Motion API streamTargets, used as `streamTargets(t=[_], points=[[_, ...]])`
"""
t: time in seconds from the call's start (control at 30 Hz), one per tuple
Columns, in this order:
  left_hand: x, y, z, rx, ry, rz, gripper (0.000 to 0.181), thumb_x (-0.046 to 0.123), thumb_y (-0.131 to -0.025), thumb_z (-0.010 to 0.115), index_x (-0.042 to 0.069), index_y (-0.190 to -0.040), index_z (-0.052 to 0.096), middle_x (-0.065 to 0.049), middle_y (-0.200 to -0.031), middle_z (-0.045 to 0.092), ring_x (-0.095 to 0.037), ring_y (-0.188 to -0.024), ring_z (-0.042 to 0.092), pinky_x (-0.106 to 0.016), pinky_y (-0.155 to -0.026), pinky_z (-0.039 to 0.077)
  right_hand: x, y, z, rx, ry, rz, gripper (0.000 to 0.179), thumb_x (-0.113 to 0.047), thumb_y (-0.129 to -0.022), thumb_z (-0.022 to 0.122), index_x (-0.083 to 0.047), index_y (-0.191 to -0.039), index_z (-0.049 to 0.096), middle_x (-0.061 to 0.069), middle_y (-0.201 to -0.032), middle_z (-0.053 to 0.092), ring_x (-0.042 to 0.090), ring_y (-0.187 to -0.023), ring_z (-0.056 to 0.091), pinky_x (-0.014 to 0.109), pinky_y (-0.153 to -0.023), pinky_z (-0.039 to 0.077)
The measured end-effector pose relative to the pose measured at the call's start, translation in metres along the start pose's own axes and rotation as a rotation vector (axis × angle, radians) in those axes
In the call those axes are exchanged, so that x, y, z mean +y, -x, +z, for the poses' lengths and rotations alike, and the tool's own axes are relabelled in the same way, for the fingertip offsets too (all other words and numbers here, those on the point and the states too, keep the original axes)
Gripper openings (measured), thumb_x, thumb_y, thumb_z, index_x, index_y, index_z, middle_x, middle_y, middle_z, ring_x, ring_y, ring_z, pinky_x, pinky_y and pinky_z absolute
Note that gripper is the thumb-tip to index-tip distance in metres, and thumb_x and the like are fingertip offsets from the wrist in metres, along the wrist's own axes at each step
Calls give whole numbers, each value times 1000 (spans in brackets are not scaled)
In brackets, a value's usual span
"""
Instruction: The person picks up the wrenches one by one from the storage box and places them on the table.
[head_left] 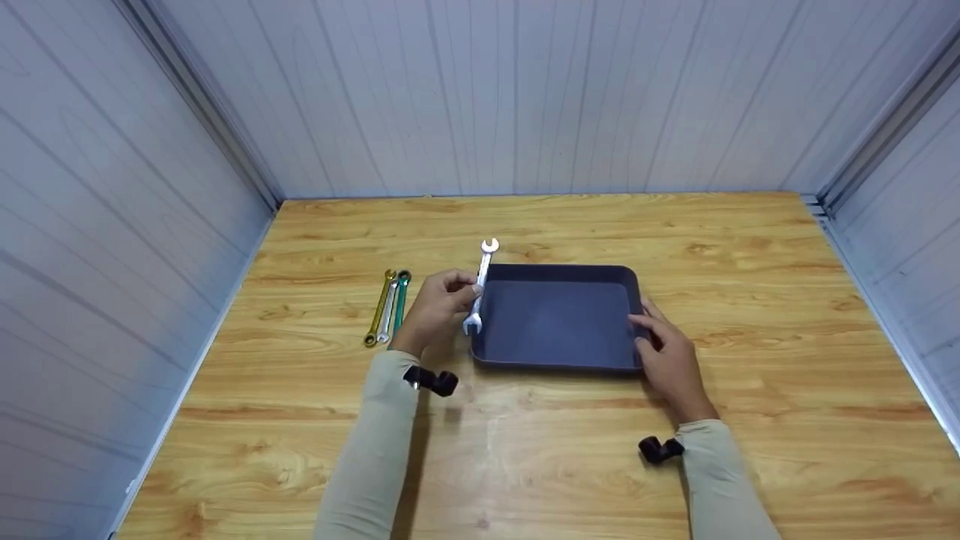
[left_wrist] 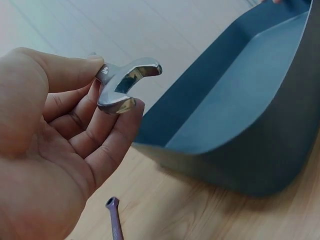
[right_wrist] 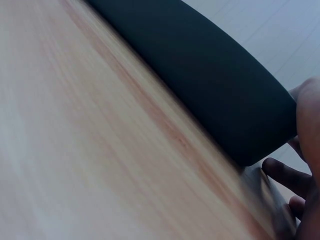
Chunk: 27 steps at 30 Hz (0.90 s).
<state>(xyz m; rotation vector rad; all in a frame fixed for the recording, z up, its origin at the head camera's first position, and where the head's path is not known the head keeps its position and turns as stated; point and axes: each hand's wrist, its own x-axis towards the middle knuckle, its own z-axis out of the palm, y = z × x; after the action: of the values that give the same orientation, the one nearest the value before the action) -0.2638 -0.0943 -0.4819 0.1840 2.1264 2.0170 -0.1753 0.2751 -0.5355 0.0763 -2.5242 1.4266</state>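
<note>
My left hand (head_left: 439,309) pinches a silver open-end wrench (head_left: 484,274) between thumb and fingers, over the left rim of a dark rectangular tray (head_left: 555,322). The wrench stands nearly upright in the head view, and its lower forked end (left_wrist: 127,85) shows close up in the left wrist view. At the tray's right side, my right hand (head_left: 670,358) grips the wall, the thumb over the rim and the other fingers along the outside. The right wrist view shows the tray's dark outer wall (right_wrist: 210,75) with fingertips near its lower corner.
Left of the left hand, a gold wrench (head_left: 380,309), a silver wrench (head_left: 388,311) and a teal wrench (head_left: 402,300) lie side by side on the wooden table (head_left: 562,457). Pale panel walls (head_left: 480,97) enclose the table's back and sides.
</note>
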Motion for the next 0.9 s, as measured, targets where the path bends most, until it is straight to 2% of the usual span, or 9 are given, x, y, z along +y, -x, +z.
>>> streamTargets(t=[0.3,0.53,0.73,0.8,0.9], points=[[-5,5,-11,43,-7,-28,9,9,-96,67,2,-101,69,-7,-94,64,-17,-86,61,-33,-81,55,0,1,0,-3,11,3,39,5,-92,56,-3,-129,66,1,-156,41,25,-144,33,49,-115,28],[-8,10,-20,57,9,-12,8,8,-95,68,3,-100,70,-6,-90,65,-15,-80,61,-30,-74,54,0,0,-1,5,6,-9,39,5,-92,56,-2,-129,66,4,-156,41,23,-143,34,46,-114,29],[-14,15,-29,44,36,-29,18,6,-96,65,-7,-108,67,-6,-83,63,-15,-67,55,-26,-59,46,0,-1,-1,3,3,-8,39,6,-92,55,-2,-129,66,6,-156,41,23,-143,34,47,-114,29],[-16,16,-33,37,50,-45,23,7,-97,64,-10,-112,64,-9,-85,63,-14,-67,55,-25,-57,46,0,0,-1,1,8,-4,39,5,-92,56,-2,-129,66,6,-156,41,23,-143,34,47,-114,29],[-20,18,-37,58,65,-61,20,5,-97,64,-10,-110,64,-11,-87,64,-15,-67,56,-24,-57,47,0,0,-1,-2,8,-1,39,5,-92,56,-2,-129,66,5,-156,40,23,-144,33,47,-115,28]])
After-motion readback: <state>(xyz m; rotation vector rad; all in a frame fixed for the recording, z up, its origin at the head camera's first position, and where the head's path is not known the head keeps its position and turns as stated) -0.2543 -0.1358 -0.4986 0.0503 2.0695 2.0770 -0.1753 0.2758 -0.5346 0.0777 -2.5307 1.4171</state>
